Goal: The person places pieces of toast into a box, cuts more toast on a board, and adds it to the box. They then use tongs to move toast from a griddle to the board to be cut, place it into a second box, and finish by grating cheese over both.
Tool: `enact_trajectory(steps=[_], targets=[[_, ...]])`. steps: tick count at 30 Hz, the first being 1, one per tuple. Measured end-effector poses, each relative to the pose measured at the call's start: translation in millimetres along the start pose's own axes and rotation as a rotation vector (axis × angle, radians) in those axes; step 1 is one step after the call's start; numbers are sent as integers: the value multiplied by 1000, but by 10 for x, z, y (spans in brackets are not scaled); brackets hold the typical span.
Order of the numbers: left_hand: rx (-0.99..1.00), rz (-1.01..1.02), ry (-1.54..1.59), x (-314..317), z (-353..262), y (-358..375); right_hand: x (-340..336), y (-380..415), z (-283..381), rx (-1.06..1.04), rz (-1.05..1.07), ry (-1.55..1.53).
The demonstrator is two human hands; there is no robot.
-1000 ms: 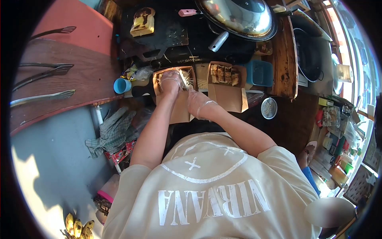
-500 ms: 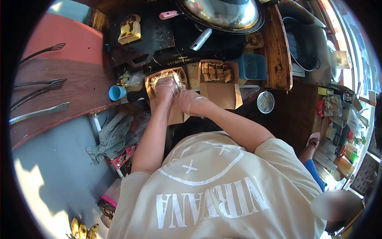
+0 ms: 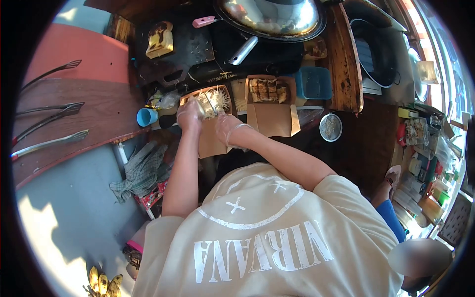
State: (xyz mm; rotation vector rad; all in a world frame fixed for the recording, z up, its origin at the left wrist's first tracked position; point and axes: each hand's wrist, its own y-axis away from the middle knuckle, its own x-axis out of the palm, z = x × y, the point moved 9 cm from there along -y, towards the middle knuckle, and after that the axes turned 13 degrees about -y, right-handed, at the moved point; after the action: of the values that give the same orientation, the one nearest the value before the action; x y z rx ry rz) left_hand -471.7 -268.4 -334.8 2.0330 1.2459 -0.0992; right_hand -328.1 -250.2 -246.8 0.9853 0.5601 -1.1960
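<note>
Kraft takeaway box [image 3: 210, 123] with the pale shredded topping sits right under both hands at the near edge of the counter, lid flap hanging down toward the person. Only one view here, the head cam looking straight down over the shirt.

Left hand [image 3: 190, 113], in a thin clear plastic glove, is curled at the box's left rim, fingers bunched on what looks like a clump of the shreds [image 3: 213, 101]. Can't tell if it's really pinching them or just pressing them down. My guess is the gloves are there because it's food handled bare.

Right hand [image 3: 228, 129], also gloved, rests on the hanging flap just below the filling, fingers loosely together. It looks like it's steadying the box so it doesn't slide, but the fingertips are hidden, so I can't say what the grip is.

Just past the right fingers, a second open box [image 3: 269, 101] holds rows of browned toast pieces, parked side by side probably so both get filled in one go. Left of the left fingers there's a small blue cup [image 3: 146, 117]. Further out beyond the fingertips is a slice of toast [image 3: 160, 39] on the dark griddle [image 3: 193, 49], plus a big steel lid [image 3: 272, 15].
</note>
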Motion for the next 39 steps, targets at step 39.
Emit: enact_trajectory(steps=[39], targets=[[293,481,-276,2247,-320,1399,423,1579,-1129,260,78,144]])
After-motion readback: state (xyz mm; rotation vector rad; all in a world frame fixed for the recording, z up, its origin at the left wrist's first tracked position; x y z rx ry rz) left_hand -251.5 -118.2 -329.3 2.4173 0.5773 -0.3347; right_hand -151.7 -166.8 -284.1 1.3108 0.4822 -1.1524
